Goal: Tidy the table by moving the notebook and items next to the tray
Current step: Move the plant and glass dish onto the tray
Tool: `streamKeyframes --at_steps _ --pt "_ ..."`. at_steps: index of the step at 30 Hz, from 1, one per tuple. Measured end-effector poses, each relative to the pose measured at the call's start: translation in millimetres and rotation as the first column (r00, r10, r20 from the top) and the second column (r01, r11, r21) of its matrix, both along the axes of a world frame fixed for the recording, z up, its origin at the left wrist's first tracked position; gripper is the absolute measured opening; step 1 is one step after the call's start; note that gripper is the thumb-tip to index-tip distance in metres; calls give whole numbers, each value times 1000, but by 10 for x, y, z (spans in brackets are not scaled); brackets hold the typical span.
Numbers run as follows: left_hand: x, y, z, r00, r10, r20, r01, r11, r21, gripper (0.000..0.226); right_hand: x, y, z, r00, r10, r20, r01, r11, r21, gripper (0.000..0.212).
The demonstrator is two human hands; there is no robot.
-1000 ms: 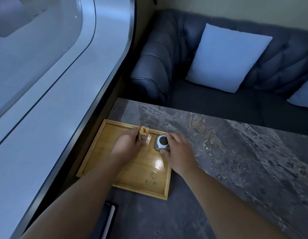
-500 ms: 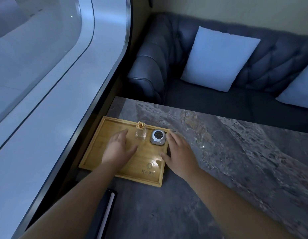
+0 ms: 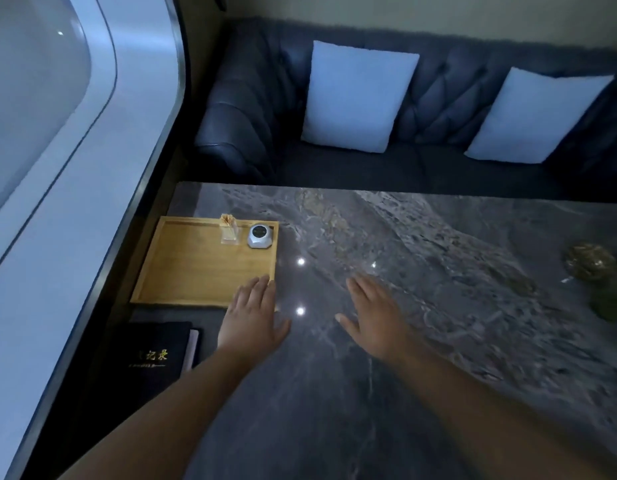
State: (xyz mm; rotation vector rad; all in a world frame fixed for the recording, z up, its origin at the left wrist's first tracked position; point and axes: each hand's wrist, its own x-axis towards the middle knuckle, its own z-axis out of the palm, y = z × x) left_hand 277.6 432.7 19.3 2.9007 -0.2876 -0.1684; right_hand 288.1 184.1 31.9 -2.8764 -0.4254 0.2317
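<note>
Both of the person's hands are flat and spread, with nothing held in either. The left hand [image 3: 253,315] hovers at the near right corner of the wooden tray [image 3: 182,271], and its fingers [image 3: 262,284] overlap that corner of the rim; whether they press on the wood cannot be told. The right hand [image 3: 374,315] is over the bare grey marble surface [image 3: 438,306], its fingers [image 3: 360,285] released and pointing away from the person, well apart from the tray. Beyond the left fingers, at the far right corner of the tray, stand 2 small things side by side: a clear holder of toothpicks [image 3: 229,230] and, just to its right, a small silver clock [image 3: 260,235] with a dark round face. The 2 stand close together, though contact between them cannot be judged. The rest of the tray floor is bare wood. Nearer to the person than the left fingers and to their left lies the black notebook [image 3: 151,358], flat on the surface, just beside the near edge of the tray, with gold characters on its cover and its page edges facing right. Far to the right of the right fingers, at the edge of view, is a blurred golden and green object [image 3: 592,265] that cannot be identified. Behind the surface is a dark blue sofa [image 3: 251,109] with 2 pale cushions [image 3: 359,97].
</note>
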Motion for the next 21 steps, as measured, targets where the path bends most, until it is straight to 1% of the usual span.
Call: streamKeyframes --at_steps 2,5,7,10,13,17,21 --pt "-88 -210 43 997 -72 12 71 995 63 75 -202 -145 38 1000 11 29 -11 1000 -13 70" --pt "-217 -513 76 985 -170 10 167 977 134 73 -478 -323 63 999 -16 51 20 997 -74 68" --pt "-307 -729 104 973 -229 17 225 965 138 73 -649 -476 63 998 -41 46 46 994 -99 68" --pt "-458 -1031 141 954 -299 38 292 949 117 73 -898 -759 63 996 -81 42 84 992 -89 67" --pt "-601 -1312 160 937 -346 39 340 933 116 71 -1131 -1093 56 988 -133 79 139 987 -78 64" --pt "-777 -1728 151 921 -389 -13 387 912 136 74 -1403 -1615 18 980 -196 31 198 977 -80 66" --pt "-945 -2208 123 913 -408 -5 404 902 150 75 -1650 -2177 28 977 -213 -6 211 972 -103 67"
